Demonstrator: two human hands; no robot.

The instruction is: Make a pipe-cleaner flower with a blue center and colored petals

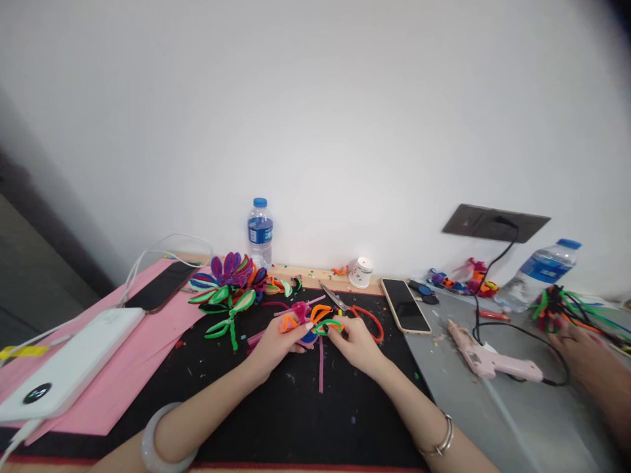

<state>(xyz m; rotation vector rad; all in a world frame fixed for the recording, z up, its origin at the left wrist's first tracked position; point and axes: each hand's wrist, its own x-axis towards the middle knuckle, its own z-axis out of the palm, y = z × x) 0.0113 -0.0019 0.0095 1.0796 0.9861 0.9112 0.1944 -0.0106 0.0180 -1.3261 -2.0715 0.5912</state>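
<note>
My left hand (276, 343) and right hand (359, 341) both pinch the colored pipe-cleaner piece (309, 337), lower center of the frame. Its loops are bent, so I judge it well along; 1 pink strand (321, 368) below it is straight, apparently unshaped. A black mat (296, 420), flecked with scraps (353, 419), covers the middle of the bench (315, 274). Behind rises a white wall (320, 131), 1 socket plate (473, 222) at right.

Table (282, 269): pale wood, showing along the back edge. Directly upon it: one black mat (296, 433), red-edged (dotted with small scraps (353, 419)); one pink sheet (98, 410), left, overlapping the mat; one white cup (361, 274), back strip; one water bottle (260, 230), blue-capped, back. Right: one grey surface (542, 420), bearing one pink glue gun (493, 362), corded, and a second bottle (547, 266), at the rear.
</note>
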